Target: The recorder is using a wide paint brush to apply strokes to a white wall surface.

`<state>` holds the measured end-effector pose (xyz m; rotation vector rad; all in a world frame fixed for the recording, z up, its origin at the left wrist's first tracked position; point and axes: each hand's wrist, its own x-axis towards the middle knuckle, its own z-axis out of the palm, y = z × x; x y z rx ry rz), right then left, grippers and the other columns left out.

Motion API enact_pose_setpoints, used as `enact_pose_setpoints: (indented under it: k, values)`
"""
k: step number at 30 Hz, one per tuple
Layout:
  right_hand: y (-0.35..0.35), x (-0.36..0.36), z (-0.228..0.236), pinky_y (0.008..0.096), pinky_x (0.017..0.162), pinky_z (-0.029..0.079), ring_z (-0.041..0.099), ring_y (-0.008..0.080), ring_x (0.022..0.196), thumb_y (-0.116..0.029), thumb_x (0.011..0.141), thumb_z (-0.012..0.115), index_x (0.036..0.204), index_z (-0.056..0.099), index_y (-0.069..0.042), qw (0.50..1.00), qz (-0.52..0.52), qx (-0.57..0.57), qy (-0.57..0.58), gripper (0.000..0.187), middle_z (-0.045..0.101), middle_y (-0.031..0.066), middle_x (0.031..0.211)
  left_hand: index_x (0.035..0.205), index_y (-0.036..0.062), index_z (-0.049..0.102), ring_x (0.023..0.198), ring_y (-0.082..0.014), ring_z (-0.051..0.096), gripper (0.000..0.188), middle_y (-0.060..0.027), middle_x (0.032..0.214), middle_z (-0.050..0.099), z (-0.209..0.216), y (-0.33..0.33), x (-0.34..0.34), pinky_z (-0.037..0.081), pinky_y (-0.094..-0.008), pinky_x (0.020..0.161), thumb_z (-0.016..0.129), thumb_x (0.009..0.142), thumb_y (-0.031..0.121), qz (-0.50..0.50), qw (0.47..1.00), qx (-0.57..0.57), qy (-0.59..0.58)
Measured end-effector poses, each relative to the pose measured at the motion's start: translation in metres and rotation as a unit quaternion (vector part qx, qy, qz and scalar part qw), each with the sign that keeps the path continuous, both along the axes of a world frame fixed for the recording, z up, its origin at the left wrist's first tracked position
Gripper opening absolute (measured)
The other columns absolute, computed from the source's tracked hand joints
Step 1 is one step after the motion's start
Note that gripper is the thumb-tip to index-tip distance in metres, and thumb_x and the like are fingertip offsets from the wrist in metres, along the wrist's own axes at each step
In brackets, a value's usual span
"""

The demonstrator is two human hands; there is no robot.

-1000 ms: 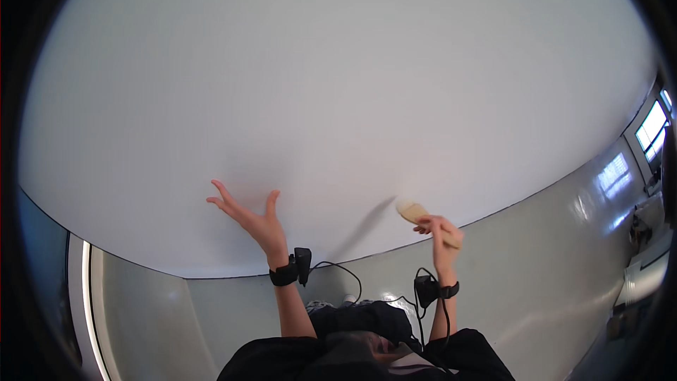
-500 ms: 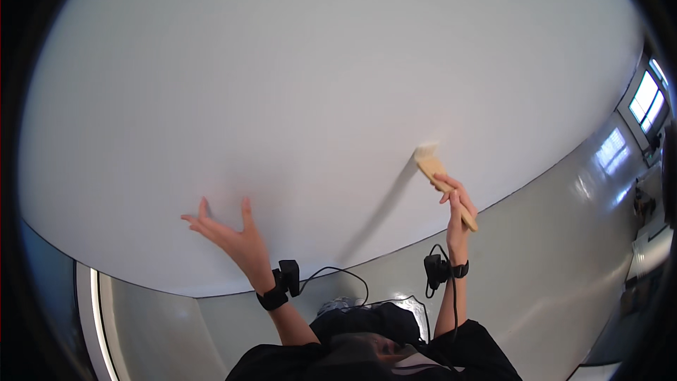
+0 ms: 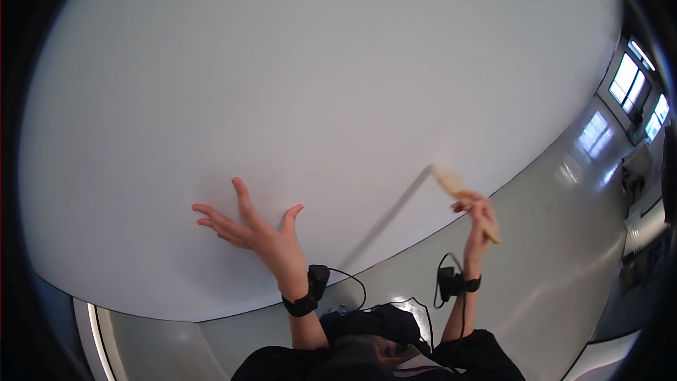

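A flat wooden brush (image 3: 451, 182) with pale bristles is gripped by its handle in my right hand (image 3: 482, 217). Its bristle end lies against, or very close to, a large white wall surface (image 3: 317, 63), where a long thin shadow runs down and left from the tip. On the left, my left hand (image 3: 264, 229) is open, its fingers and thumb spread, and it holds nothing. It is next to the white surface; whether the fingertips touch it I cannot tell.
Black devices on straps, the left one (image 3: 310, 293) and the right one (image 3: 455, 283), sit on both wrists with cables. A shiny grey floor (image 3: 543, 240) stretches below and right. Windows (image 3: 627, 83) are at the far right, and a bright vertical strip (image 3: 100, 339) stands at lower left.
My left hand has moved right, its fingers spreading wider. My right hand has shifted a little right and down with the brush. The view has turned slightly.
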<state>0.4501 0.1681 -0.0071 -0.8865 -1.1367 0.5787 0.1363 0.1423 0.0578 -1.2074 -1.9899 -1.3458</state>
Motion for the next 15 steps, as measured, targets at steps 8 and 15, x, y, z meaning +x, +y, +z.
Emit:
enact_pose_setpoints:
  k: [8,15]
  values:
    - [0.051,0.013,0.048,0.0444,0.096,0.051,0.067,0.0304,0.103,-0.015,0.102,0.048,0.092,0.062,0.004,0.994,0.005,0.107,0.000,0.025,0.057,0.0206,0.133,0.159,0.0282,0.033,0.152,-0.0537,0.000,0.122,-0.0217,0.169,-0.007,-0.005,0.002,0.007,0.018,-0.0664,0.118,0.096,0.055,0.014,-0.002,1.000,0.022,0.000]
    - [0.049,0.031,-0.001,0.0410,0.101,0.046,0.065,0.0265,0.108,-0.017,0.101,0.052,0.087,0.065,0.003,0.998,0.033,0.016,-0.059,0.028,0.064,0.0184,0.128,0.160,0.0231,0.032,0.153,-0.0510,0.001,0.121,-0.0213,0.169,-0.007,-0.008,0.004,-0.001,0.018,-0.0659,0.119,0.095,0.056,0.014,0.016,0.999,0.023,0.020]
